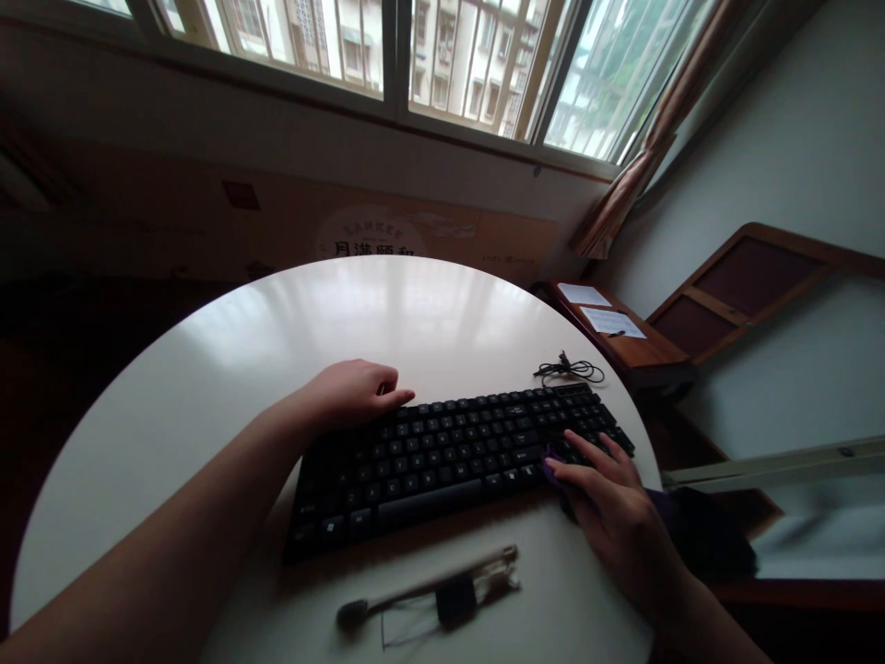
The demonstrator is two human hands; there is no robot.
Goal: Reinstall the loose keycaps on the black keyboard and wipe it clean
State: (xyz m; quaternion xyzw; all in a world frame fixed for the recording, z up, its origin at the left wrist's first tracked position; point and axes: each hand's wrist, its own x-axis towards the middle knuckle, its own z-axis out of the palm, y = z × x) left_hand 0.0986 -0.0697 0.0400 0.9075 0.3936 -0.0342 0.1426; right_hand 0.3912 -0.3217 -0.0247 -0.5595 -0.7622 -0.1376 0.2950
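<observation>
A black keyboard point(442, 470) lies at a slant on the white round table point(207, 369). My left hand point(363, 392) rests at its far left edge, fingers curled in and thumb pointing right along the back edge. No object shows in those fingers. Over the right part of the keys, my right hand point(612, 489) pinches a purple cloth point(551, 461) that is mostly hidden under the hand. Its other fingers reach across the number keys. Behind the keyboard's right end sits its coiled black cable point(571, 371).
Near the front of the table lie a slim stick point(429, 583) with a dark tip and a thin clear item with a black patch point(456, 601). A wooden side table point(643, 346) with papers point(614, 323) stands at right, by a folded wooden panel point(747, 277).
</observation>
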